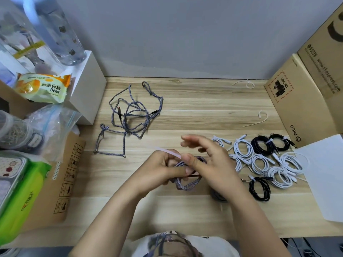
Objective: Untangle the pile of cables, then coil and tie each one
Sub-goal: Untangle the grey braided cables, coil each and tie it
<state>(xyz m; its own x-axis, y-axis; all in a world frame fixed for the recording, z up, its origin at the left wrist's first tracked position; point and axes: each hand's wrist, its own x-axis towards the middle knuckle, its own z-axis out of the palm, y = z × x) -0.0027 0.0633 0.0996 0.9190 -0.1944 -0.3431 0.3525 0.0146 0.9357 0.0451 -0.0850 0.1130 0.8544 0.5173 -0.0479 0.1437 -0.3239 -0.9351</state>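
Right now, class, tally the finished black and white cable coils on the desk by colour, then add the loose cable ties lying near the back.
White cable coils: 6 (one is partly hidden by the hand)
Black cable coils: 3
Loose cable ties: 2
Total: 11

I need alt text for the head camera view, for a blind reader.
Two hands work over a wooden table: the left hand grips a coiled grey braided cable and a white tie strip, the right hand beside it. A tangled grey cable lies behind; tied white and black coils lie right.
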